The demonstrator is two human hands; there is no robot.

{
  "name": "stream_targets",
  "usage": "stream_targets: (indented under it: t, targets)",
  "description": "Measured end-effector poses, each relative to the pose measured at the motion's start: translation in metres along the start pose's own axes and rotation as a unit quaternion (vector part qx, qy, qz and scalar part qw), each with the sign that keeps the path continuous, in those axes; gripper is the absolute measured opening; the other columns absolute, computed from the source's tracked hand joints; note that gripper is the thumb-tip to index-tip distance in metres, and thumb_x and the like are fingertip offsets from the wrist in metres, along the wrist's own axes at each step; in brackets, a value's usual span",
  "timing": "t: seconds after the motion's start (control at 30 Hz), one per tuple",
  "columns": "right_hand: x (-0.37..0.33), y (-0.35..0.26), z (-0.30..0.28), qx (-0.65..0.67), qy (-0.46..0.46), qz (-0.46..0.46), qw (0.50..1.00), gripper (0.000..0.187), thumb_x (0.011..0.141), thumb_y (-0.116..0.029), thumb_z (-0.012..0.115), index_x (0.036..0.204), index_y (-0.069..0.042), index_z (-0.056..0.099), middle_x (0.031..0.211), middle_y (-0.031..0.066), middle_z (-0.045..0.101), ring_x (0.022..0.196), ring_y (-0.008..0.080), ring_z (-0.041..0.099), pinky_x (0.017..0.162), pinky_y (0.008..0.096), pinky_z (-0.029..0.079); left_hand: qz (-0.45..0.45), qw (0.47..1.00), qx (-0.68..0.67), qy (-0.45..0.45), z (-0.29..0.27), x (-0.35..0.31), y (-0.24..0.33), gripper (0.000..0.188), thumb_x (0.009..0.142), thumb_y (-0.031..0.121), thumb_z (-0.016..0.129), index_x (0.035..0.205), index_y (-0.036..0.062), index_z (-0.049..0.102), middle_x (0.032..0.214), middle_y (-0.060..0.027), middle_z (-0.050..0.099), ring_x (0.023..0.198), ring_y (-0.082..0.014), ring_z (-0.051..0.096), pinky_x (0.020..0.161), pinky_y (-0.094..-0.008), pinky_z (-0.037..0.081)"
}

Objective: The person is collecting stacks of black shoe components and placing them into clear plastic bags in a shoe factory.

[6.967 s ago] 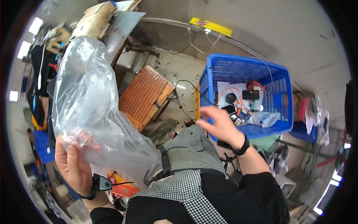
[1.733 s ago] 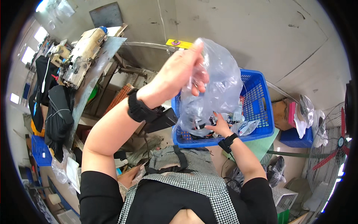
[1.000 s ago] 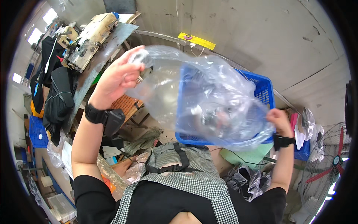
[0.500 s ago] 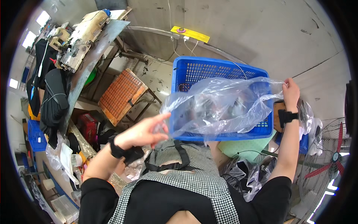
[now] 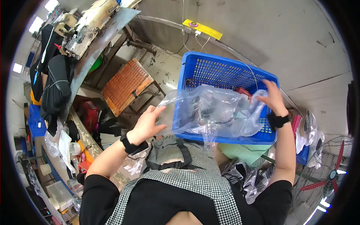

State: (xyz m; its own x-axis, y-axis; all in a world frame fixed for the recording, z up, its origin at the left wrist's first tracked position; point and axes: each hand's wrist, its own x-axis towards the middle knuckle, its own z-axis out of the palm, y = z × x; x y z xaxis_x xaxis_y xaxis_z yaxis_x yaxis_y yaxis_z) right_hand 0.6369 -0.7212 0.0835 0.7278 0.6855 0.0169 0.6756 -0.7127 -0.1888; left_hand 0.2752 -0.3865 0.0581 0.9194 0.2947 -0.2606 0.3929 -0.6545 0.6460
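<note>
A large clear plastic bag (image 5: 221,107) lies crumpled across the blue perforated basket (image 5: 228,60), and its left end hangs over the rim. Beside that end is my left hand (image 5: 146,124), thumb and fingers apart, with the fingertips at the plastic's edge; whether they touch it I cannot tell. My right hand (image 5: 274,98) hovers over the basket's right side with spread fingers, close to the bag's right end and holding nothing. Under the film, the basket's contents are blurred. A small red item (image 5: 243,92) shows past the bag's far edge.
Left of the basket stands a stool with a slatted reddish-brown seat (image 5: 127,85). A sewing machine (image 5: 84,33) sits on the bench farther left. At the lower right is a caged fan with red blades (image 5: 333,174). Green material (image 5: 243,153) lies below the basket's near side.
My right hand has let go of the bag's right end and moved left over the basket. The bag has sunk lower, uncovering the red item. My left hand has shifted slightly left, its fingers spreading.
</note>
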Motion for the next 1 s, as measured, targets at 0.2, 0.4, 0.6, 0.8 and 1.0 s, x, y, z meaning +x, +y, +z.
stream_targets:
  t: [0.2, 0.4, 0.6, 0.8, 1.0]
  targets:
    - [0.033, -0.191, 0.098, 0.154, -0.183, -0.213, 0.947, 0.090, 0.064, -0.023, 0.081, 0.139, -0.018, 0.033, 0.133, 0.0239, 0.038, 0.101, 0.0412, 0.058, 0.088, 0.0436, 0.049, -0.078, 0.987, 0.136, -0.018, 0.005, 0.001, 0.010, 0.064, 0.064, 0.018, 0.079, 0.122, 0.0101, 0.054, 0.124, -0.0199, 0.042, 0.113, -0.0347, 0.049, 0.091, -0.0391, 0.044]
    - [0.078, -0.194, 0.185, 0.254, -0.123, -0.180, 0.942, 0.020, 0.076, -0.019, 0.068, 0.090, -0.006, 0.064, 0.088, 0.0129, 0.059, 0.087, 0.0332, 0.061, 0.071, 0.0424, 0.048, 0.271, 0.917, 0.279, 0.083, 0.036, 0.002, -0.004, 0.049, 0.067, 0.017, 0.066, 0.114, 0.0092, 0.057, 0.132, -0.0195, 0.041, 0.129, -0.0332, 0.035, 0.107, -0.0446, 0.027]
    - [0.171, -0.201, 0.142, 0.446, -0.244, -0.109, 0.854, 0.017, 0.078, -0.003, 0.070, 0.080, -0.005, 0.053, 0.066, 0.0014, 0.060, 0.059, 0.0096, 0.058, 0.055, 0.0239, 0.047, 0.236, 0.944, 0.217, -0.074, 0.092, 0.000, -0.030, 0.022, 0.073, 0.013, 0.056, 0.094, 0.0093, 0.059, 0.086, -0.0070, 0.054, 0.088, -0.0240, 0.055, 0.092, -0.0378, 0.039]
    - [0.244, -0.185, 0.183, 0.453, -0.163, -0.134, 0.866, 0.018, 0.074, 0.002, 0.066, 0.078, -0.006, 0.050, 0.089, 0.0047, 0.063, 0.086, 0.0118, 0.060, 0.076, 0.0269, 0.050, 0.315, 0.937, 0.144, -0.039, 0.095, -0.020, -0.058, 0.026, 0.070, 0.011, 0.057, 0.096, 0.0135, 0.057, 0.083, -0.0064, 0.047, 0.091, -0.0256, 0.052, 0.097, -0.0393, 0.038]
    - [0.273, -0.215, 0.217, 0.258, -0.092, -0.239, 0.932, 0.014, 0.072, -0.012, 0.066, 0.083, -0.005, 0.063, 0.085, 0.0144, 0.066, 0.085, 0.0319, 0.063, 0.078, 0.0381, 0.049, 0.213, 0.975, 0.019, -0.066, 0.114, -0.017, -0.083, 0.037, 0.070, 0.005, 0.060, 0.106, 0.0099, 0.057, 0.111, -0.0160, 0.050, 0.113, -0.0341, 0.048, 0.101, -0.0434, 0.038]
